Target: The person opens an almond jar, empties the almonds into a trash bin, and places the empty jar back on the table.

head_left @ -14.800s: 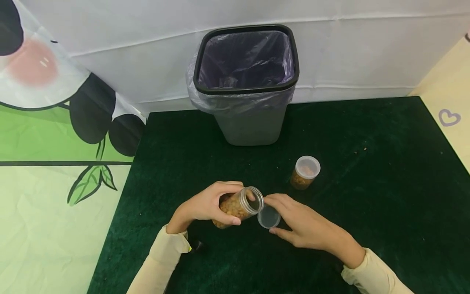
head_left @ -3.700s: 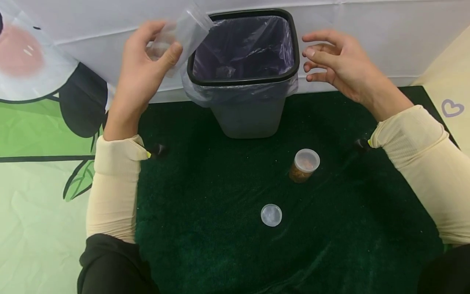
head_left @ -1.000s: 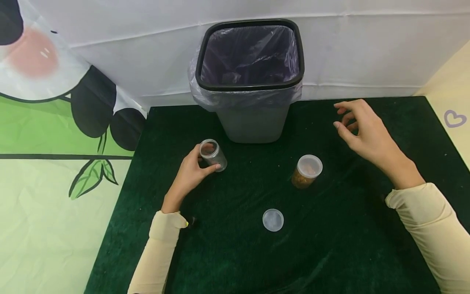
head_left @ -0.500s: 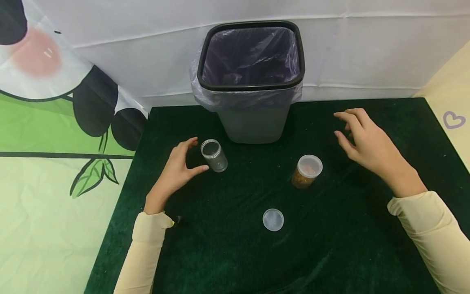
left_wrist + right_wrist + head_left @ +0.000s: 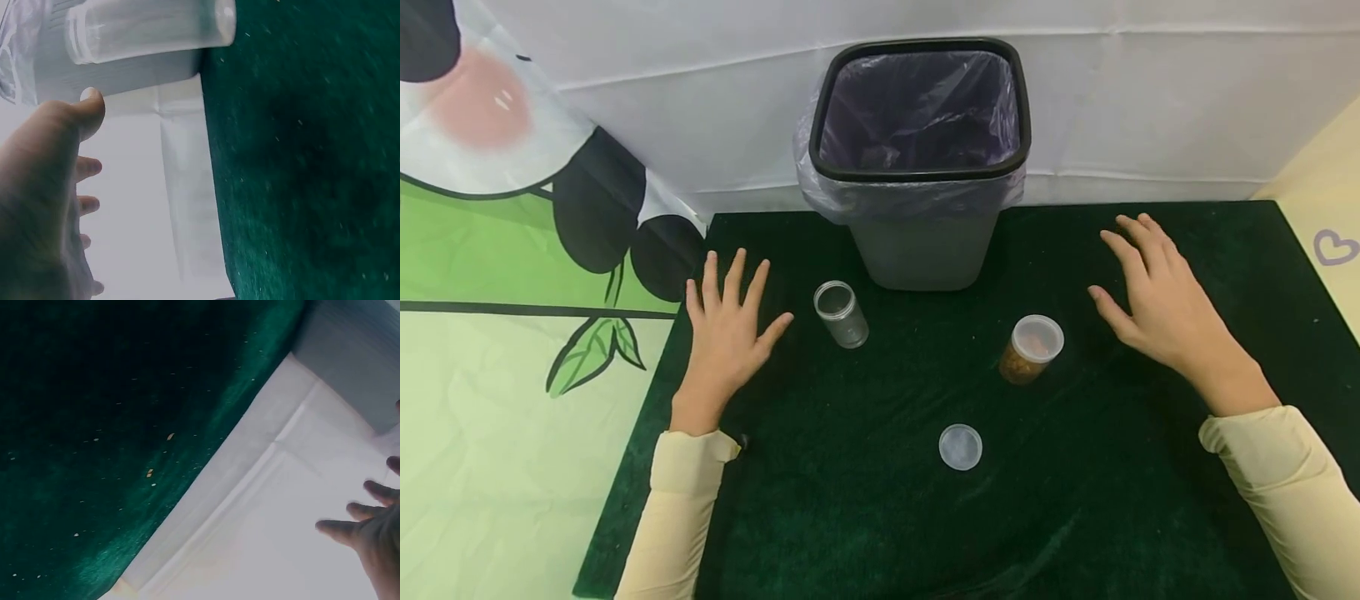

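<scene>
My left hand (image 5: 724,337) is spread over the left side of the table, fingers straight and holding nothing. Just right of it an uncapped clear jar (image 5: 841,314) stands upright, see-through down to its base; the same jar (image 5: 153,28) fills the top of the left wrist view. On the right my right hand (image 5: 1165,308) hovers with its fingers extended, nothing in it. Nearest to that hand stands a lidded jar (image 5: 1032,348) with brown bits inside. A loose translucent lid (image 5: 960,447) lies flat toward the front.
At the back a grey trash bin (image 5: 920,250) with a black rim and a purple liner bag stands against the white backdrop. Dark green cloth (image 5: 865,517) covers the table. Small crumbs (image 5: 150,473) lie on the cloth at the right.
The left hand earlier held the jar full of brown bits, then held it emptied beside the bin. It has set the jar down, let go and moved left. Both hands' fingers have spread.
</scene>
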Available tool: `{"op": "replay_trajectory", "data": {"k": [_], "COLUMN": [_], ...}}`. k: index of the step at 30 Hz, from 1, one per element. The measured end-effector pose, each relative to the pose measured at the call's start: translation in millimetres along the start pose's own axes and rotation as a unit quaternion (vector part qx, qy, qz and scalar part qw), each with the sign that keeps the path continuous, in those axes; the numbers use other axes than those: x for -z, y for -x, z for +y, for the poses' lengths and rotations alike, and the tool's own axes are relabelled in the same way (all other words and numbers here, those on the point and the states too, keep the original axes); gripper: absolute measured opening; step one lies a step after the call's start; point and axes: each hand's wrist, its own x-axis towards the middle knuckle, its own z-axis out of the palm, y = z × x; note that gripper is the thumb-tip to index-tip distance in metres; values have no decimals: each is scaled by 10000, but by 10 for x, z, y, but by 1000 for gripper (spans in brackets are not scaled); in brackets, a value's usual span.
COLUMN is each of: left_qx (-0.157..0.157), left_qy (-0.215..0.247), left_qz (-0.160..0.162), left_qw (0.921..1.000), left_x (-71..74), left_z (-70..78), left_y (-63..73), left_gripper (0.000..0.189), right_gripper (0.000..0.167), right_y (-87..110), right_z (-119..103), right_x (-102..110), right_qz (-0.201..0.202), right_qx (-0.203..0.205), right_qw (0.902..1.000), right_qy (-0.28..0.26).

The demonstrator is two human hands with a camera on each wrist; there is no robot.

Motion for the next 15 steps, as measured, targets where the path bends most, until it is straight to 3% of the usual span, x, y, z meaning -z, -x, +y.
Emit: {"op": "replay_trajectory", "data": {"k": [4,7,15], "left_qx": [54,71,190], "left_qy": [-239,-283,-279], "left_qz": [-353,-565,-862], "left_qw": [9991,9980,9957], "left_x": [-23,-29,-37], "left_z": [-61,-88,-108], "left_y": [8,6,9], "left_gripper": [85,87,90], "right_gripper": [88,94,97], "right_y": [50,71,109], "right_z": [35,57,120], "right_x": [-7,-24,-79], "right_qz": [-999,-1476,-1575], "right_qx": [-679,-895,-1099], "right_qw": [9926,9847,9810], "right_qy": [120,254,257]}}
